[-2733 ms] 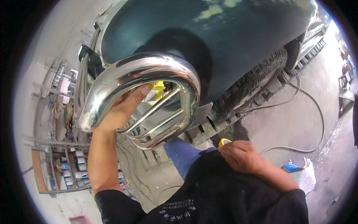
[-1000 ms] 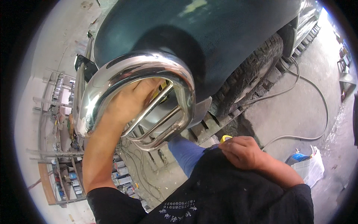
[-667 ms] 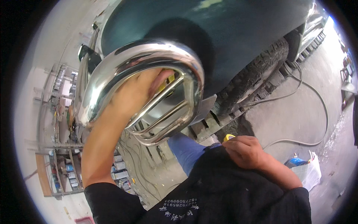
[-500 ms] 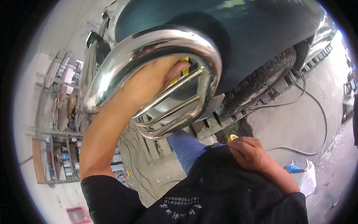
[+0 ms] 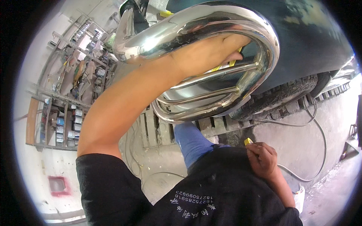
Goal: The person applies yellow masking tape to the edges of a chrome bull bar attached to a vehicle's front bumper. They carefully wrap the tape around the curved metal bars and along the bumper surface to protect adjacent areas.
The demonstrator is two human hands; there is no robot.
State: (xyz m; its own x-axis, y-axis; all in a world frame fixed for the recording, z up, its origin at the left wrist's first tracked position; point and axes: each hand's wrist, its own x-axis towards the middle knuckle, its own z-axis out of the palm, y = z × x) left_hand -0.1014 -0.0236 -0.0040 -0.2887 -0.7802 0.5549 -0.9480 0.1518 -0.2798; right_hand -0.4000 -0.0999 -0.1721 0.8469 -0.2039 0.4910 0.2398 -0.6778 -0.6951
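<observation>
A polished chrome tube guard [image 5: 222,24] stands before the dark green vehicle body [image 5: 301,41], with thinner crossbars in its loop. My left hand [image 5: 211,54] reaches into the loop under its upper tube. The thumb shows above a crossbar, while the other fingers are mostly hidden behind the tube. Yellow tape [image 5: 232,62] shows beside that thumb; whether the hand grips it cannot be told. Low on the right, in front of my black shirt, my right hand [image 5: 263,159] is closed around a small roll of yellow tape [image 5: 247,141], whose edge sticks out past the fingers.
A muddy tyre [image 5: 286,92] sits beyond the guard, above slatted boards [image 5: 207,126]. A grey hose [image 5: 320,150] curves over the concrete floor at right. Cluttered shelves [image 5: 68,124] line the left wall. Near my right elbow is a white bag [image 5: 299,197].
The guard and my left arm appear farther right and higher as the view has shifted. My left hand remains inside the loop, and my right hand still holds the tape roll.
</observation>
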